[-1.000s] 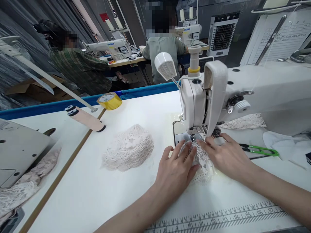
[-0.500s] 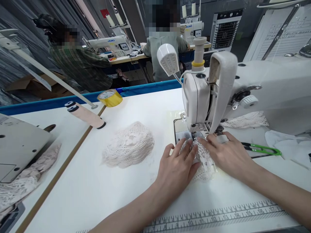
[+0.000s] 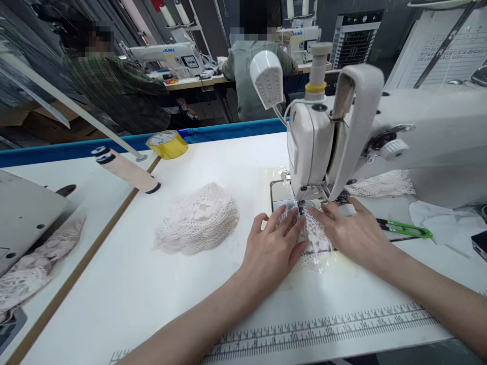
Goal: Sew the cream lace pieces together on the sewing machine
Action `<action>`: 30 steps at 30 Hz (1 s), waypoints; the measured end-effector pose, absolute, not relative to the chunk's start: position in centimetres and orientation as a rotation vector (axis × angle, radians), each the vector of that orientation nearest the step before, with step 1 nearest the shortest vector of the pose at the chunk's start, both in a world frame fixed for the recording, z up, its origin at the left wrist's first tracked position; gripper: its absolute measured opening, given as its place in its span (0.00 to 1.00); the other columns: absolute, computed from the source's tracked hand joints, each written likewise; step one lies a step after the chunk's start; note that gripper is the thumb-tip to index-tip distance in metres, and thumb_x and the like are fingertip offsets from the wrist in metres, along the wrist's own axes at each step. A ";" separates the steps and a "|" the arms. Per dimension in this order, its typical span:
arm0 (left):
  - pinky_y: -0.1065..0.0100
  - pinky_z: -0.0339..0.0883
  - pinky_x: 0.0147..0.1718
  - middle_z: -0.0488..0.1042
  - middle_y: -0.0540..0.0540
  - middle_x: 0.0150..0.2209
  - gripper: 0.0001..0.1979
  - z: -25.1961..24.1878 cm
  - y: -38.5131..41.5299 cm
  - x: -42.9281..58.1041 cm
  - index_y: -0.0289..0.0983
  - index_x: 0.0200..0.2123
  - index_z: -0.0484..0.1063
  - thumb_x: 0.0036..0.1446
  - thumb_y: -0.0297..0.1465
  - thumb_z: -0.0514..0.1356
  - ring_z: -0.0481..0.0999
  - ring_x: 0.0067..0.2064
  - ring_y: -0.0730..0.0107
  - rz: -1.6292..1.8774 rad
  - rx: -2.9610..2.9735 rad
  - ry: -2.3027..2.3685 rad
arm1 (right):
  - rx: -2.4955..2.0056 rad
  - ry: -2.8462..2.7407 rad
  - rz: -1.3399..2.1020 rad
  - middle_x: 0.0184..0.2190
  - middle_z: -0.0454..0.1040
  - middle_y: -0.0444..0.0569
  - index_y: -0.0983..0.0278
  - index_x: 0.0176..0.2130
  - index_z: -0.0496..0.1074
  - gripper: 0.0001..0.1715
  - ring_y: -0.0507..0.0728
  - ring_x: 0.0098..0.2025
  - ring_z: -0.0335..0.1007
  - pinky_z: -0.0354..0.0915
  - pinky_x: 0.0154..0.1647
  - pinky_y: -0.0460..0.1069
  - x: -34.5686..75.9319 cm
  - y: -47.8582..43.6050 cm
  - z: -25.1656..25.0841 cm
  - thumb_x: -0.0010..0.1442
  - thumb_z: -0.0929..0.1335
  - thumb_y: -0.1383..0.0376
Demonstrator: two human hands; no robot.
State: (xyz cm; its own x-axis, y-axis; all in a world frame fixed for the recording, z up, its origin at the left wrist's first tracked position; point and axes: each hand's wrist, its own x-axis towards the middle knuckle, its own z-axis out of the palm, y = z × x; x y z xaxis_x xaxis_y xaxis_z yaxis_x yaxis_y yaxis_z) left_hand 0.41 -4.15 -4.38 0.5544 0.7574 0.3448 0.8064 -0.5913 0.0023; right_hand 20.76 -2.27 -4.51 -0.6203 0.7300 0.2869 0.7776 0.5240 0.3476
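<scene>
Since both hands cover most of the lace piece (image 3: pixel 315 237), its edges are hard to make out; far end goes out of sight under sewing machine (image 3: pixel 380 132). At its 9 o'clock left hand (image 3: pixel 272 248), at 3 right hand (image 3: pixel 352 233): fingers (image 3: pixel 289 223) flat & spread, pressing, gripping nothing. Lace: cream openwork, on table (image 3: pixel 152 284).

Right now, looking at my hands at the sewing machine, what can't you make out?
All in the head view:
1. Needle and stitch line: hidden behind the sewing machine head and the fingertips.
2. Most of the lace piece: covered by the left hand and right hand.
3. Green snips, blade tips: behind the right wrist.
4. Paper chart: print too small, cut off by the top edge.
</scene>
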 end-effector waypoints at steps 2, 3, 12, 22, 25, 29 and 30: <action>0.56 0.55 0.50 0.69 0.48 0.57 0.18 -4.5 -4.0 0.4 0.41 0.55 0.66 0.66 0.39 0.50 0.60 0.61 0.59 -0.474 -2.628 -1.337 | -1.303 -2.650 -0.700 0.41 0.75 0.57 0.66 0.57 0.66 0.27 0.62 0.44 0.67 0.59 0.41 0.54 20.8 -2.1 -4.6 0.58 0.64 0.73; 0.56 0.55 0.49 0.69 0.48 0.57 0.18 -4.6 -3.9 0.4 0.40 0.55 0.66 0.66 0.40 0.50 0.60 0.61 0.58 -0.476 -2.627 -1.338 | -1.296 -2.652 -0.699 0.41 0.75 0.58 0.67 0.57 0.66 0.27 0.62 0.44 0.67 0.60 0.42 0.54 20.9 -2.1 -4.6 0.58 0.64 0.73; 0.60 0.57 0.40 0.76 0.48 0.45 0.09 -3.0 -4.9 0.0 0.39 0.41 0.73 0.63 0.35 0.55 0.72 0.42 0.66 -0.631 -2.667 -1.182 | -1.152 -2.556 -0.035 0.37 0.75 0.49 0.60 0.44 0.75 0.14 0.57 0.35 0.70 0.63 0.33 0.51 21.7 -2.9 -2.9 0.63 0.62 0.64; 0.69 0.59 0.24 0.74 0.47 0.36 0.10 -2.4 -7.2 -0.7 0.35 0.36 0.68 0.64 0.24 0.48 0.68 0.25 0.75 -0.418 -2.877 -1.143 | -1.113 -2.534 0.708 0.35 0.74 0.45 0.60 0.35 0.72 0.08 0.52 0.30 0.69 0.61 0.28 0.46 22.4 -2.6 -2.1 0.64 0.63 0.65; 0.72 0.59 0.23 0.73 0.50 0.32 0.09 -1.2 -7.2 -0.5 0.37 0.38 0.66 0.66 0.29 0.46 0.70 0.25 0.75 -0.456 -2.953 -1.569 | -1.203 -2.362 0.867 0.29 0.73 0.42 0.60 0.36 0.71 0.09 0.51 0.26 0.68 0.60 0.25 0.45 22.3 -2.7 -2.0 0.65 0.62 0.63; 0.72 0.59 0.24 0.73 0.50 0.29 0.08 0.7 -5.9 -0.4 0.38 0.38 0.64 0.66 0.32 0.48 0.72 0.28 0.71 -0.379 -3.001 -1.818 | -1.204 -2.341 0.816 0.32 0.74 0.44 0.61 0.39 0.72 0.09 0.52 0.30 0.70 0.64 0.29 0.47 22.0 -3.1 -1.8 0.62 0.65 0.60; 0.71 0.60 0.25 0.74 0.49 0.31 0.07 0.9 -5.4 -0.3 0.38 0.40 0.65 0.65 0.33 0.50 0.73 0.30 0.69 -0.346 -3.005 -1.806 | -1.179 -2.390 0.730 0.34 0.74 0.46 0.62 0.40 0.73 0.09 0.53 0.31 0.70 0.64 0.29 0.47 21.9 -3.1 -1.9 0.60 0.67 0.60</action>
